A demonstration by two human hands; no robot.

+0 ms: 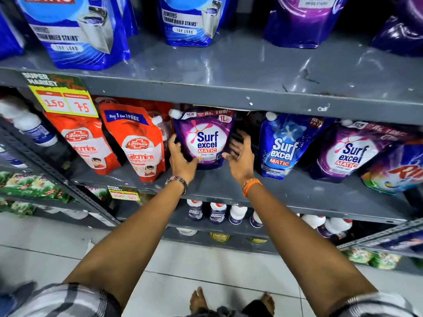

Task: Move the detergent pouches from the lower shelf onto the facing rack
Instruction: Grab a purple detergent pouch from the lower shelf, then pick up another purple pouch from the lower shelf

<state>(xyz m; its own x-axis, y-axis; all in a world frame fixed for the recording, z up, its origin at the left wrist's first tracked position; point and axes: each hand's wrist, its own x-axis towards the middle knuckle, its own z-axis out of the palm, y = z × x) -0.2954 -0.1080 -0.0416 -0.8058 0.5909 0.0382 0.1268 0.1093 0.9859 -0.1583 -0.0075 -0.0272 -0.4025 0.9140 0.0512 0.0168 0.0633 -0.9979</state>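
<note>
Bare feet (231, 302) on pale floor tiles (68, 252), lowest in frame; checked sleeves at both bottom corners. Both forearms extend forward to the grey middle shelf (297, 193). Left hand (182, 160), watch at wrist, is at the lower left edge of the purple Surf Excel Matic pouch (206, 139); fingers spread and curled, thumb touching the pouch base, not clamped. Right hand (240, 154), orange band at wrist, is at the pouch's right side; fingers splayed, thumb at the lower right corner, no firm grasp visible. Pouch stands upright on the shelf, white cap at upper left, between red Lifebuoy pouches (139, 143) on the left and a blue Surf Excel pouch (282, 147) on the right. Another purple pouch (350, 153) leans further right. Larger pouches occupy the upper shelf (251, 72). White-capped bottles (217, 212) sit below.
</note>
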